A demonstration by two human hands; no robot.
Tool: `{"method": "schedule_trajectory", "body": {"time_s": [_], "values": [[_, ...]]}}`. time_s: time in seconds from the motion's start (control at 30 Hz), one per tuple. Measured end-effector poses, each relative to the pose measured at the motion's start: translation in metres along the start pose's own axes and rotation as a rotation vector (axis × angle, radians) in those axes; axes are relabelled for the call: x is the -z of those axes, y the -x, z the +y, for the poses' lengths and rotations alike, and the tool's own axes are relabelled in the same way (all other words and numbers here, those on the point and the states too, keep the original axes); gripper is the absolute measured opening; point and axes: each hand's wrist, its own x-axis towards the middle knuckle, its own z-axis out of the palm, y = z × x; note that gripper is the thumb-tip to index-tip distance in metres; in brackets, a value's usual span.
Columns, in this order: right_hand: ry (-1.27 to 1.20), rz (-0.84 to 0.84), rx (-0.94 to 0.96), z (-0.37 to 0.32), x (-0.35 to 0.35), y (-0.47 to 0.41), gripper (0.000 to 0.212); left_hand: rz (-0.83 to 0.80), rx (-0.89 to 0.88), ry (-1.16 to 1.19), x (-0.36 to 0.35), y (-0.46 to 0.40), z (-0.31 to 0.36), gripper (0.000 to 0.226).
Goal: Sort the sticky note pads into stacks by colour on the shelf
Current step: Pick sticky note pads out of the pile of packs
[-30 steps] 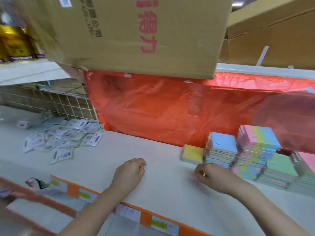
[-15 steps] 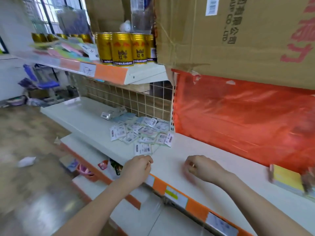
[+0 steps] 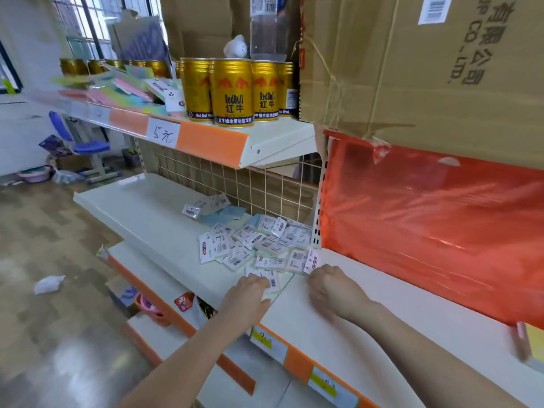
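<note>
Both hands at the loose pads on the shelf: left hand pinching one, right hand curled beside, grip unclear; light slick wrappers, take by edges

Bright daylight from the window at upper left, floor glare, motion-blurred edges, wide-angle bending.

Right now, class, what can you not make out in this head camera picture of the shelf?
- Left hand: its fingertips hide whether it grips the packet.
- Right hand: fingers curl away; any hold is hidden.
- Yellow pad: cut off by the right edge, blurred.
- Packet pile: print too small; pad colours covered.
</note>
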Motion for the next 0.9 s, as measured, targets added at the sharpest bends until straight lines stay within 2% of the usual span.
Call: {"method": "schedule_trajectory", "body": {"time_s": [0.1,0.2,0.33,0.47,0.63,0.77,0.9], "values": [[-0.003,0.039,0.004,0.007,-0.009,-0.026,0.034,-0.054,0.025,-0.016,-0.004,-0.025,-0.002,0.041],[-0.074,0.023,0.001,0.013,-0.013,-0.050,0.041,-0.104,0.069,-0.020,-0.010,-0.045,-0.006,0.064],[-0.154,-0.077,0.033,0.021,-0.023,-0.073,0.068,-0.076,0.093,-0.072,-0.015,-0.054,-0.013,0.074],[0.005,-0.164,0.122,0.032,-0.030,-0.085,0.073,-0.045,0.040,-0.129,-0.024,-0.057,-0.026,0.076],[0.168,-0.138,0.199,0.042,-0.029,-0.096,0.060,0.006,-0.050,-0.193,-0.022,-0.060,-0.033,0.060],[0.237,-0.050,0.215,0.036,-0.032,-0.090,0.047,0.041,-0.260,-0.244,-0.023,-0.062,-0.045,0.037],[0.278,0.047,0.180,0.030,-0.049,-0.074,0.040,0.320,-0.399,-0.099,-0.027,-0.063,-0.056,0.030]]}}
